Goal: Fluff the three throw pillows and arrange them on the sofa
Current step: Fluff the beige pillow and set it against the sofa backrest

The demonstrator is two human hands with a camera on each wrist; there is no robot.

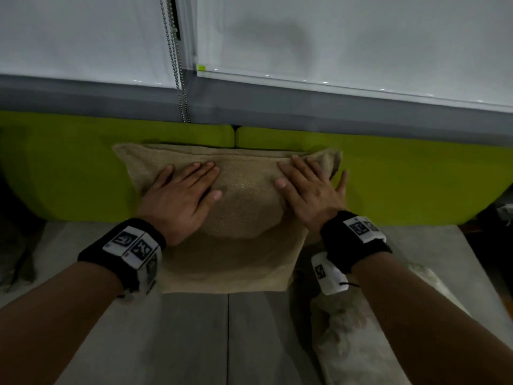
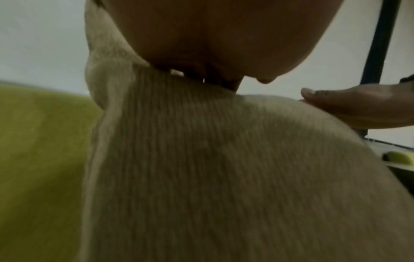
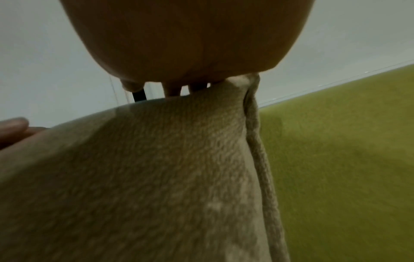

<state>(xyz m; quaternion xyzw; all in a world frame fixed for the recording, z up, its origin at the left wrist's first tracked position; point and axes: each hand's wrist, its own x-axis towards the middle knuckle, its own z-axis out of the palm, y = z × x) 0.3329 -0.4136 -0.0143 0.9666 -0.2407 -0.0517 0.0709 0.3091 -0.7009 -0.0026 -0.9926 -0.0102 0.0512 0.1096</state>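
A tan textured throw pillow [image 1: 244, 218] leans upright against the lime-green sofa backrest [image 1: 69, 168], its lower edge on the grey seat [image 1: 194, 337]. My left hand [image 1: 183, 193] lies flat on the pillow's upper left face, fingers straight. My right hand [image 1: 308, 187] presses flat on its upper right, fingers spread towards the top corner. The left wrist view shows the pillow [image 2: 224, 168] under my palm, with the right hand's thumb [image 2: 336, 99] beyond. In the right wrist view the pillow [image 3: 156, 168] and its side seam fill the frame. A pale patterned pillow [image 1: 358, 334] lies on the seat under my right forearm.
Behind the backrest runs a grey sill [image 1: 333, 107] with white roller blinds [image 1: 347, 37] and a hanging bead chain [image 1: 180, 79]. The seat's right end [image 1: 455, 245] drops to a dark floor area. Green backrest [image 3: 336, 159] lies free on both sides of the pillow.
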